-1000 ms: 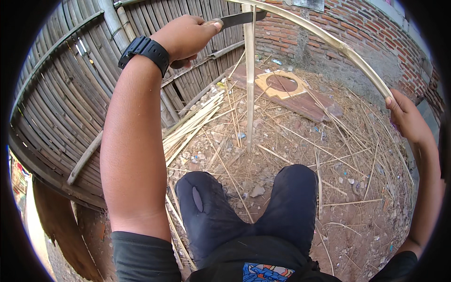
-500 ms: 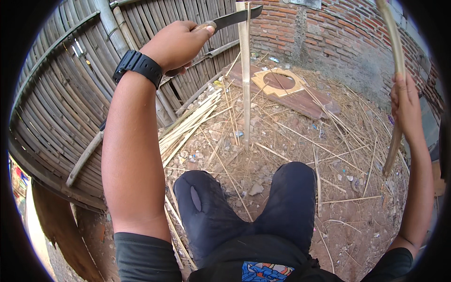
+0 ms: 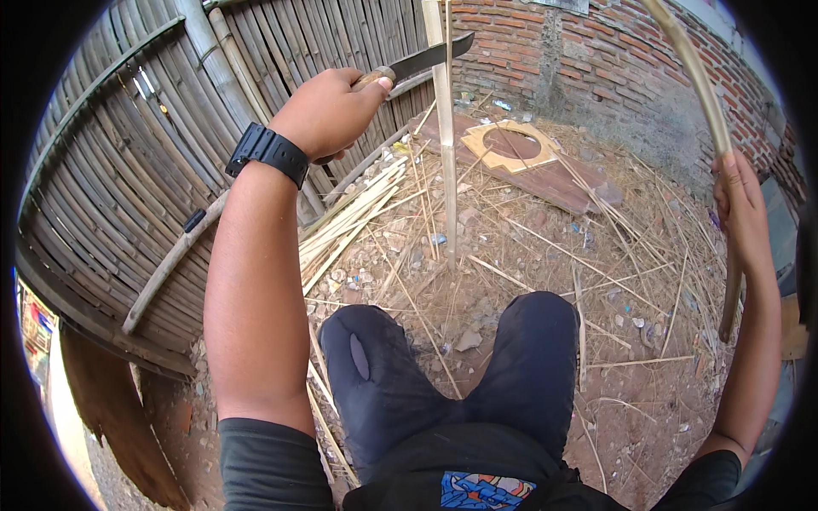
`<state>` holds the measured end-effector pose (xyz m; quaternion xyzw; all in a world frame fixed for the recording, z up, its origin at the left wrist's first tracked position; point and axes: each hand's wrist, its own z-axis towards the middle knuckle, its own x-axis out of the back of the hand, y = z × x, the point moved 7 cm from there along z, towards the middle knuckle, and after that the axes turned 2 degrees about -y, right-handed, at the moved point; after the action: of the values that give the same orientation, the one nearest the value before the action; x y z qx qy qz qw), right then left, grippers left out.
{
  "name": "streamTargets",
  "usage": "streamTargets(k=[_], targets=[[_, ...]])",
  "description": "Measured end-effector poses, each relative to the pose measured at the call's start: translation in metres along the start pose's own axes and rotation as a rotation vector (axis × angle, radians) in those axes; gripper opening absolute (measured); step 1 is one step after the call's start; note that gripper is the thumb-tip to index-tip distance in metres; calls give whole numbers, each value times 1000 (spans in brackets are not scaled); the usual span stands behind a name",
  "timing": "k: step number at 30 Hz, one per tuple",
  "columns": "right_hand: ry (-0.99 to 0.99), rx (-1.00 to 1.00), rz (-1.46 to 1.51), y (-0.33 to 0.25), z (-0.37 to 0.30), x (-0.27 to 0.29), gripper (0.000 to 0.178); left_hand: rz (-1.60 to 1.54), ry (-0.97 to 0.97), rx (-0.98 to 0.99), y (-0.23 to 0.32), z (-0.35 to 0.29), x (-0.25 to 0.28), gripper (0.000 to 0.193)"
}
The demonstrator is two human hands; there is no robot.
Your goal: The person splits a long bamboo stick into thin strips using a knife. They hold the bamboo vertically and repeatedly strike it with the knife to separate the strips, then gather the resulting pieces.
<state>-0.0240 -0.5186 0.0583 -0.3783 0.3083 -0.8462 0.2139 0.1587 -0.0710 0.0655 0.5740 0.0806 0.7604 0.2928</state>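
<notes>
My left hand (image 3: 328, 115), with a black watch on its wrist, is closed around the wooden handle of a machete (image 3: 419, 62). Its dark blade lies across the upper part of an upright bamboo strip (image 3: 447, 166), which is split there, with a piece on either side of the blade. The strip's lower end meets the ground beyond my knees. At the far right my right hand (image 3: 740, 200) grips a long pale stick (image 3: 700, 78), raised and leaning left at the top. Its upper end runs out of view, and my hand and forearm hide part of it.
Left stands a bamboo-slat fence (image 3: 128, 196); a brick wall (image 3: 613, 60) closes the back. A pile of split bamboo strips (image 3: 354, 217) lies by the fence. A yellowish board with a round hole (image 3: 477, 143) rests on a brown plank (image 3: 567, 194). Loose strips and rubble litter the ground.
My left hand and the machete handle have shifted slightly right and down, the blade still at the bamboo strip. The right-hand stick has tilted, its top moving left and its lower end right.
</notes>
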Motion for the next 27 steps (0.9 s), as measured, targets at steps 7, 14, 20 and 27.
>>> streamTargets(k=[7, 14, 20, 27], targets=[[94, 131, 122, -11, 3, -13, 34, -23, 24, -4, 0, -2, -8, 54], [-428, -47, -303, 69, -48, -75, 28, 38, 27, -46, -19, -1, -28, 55], [-259, -130, -4, 40, -26, -38, 36, -44, 65, -30, -24, -3, -38, 53], [105, 89, 121, 1, -7, 5, 36, -2, 56, -77, -23, 7, -46, 49]])
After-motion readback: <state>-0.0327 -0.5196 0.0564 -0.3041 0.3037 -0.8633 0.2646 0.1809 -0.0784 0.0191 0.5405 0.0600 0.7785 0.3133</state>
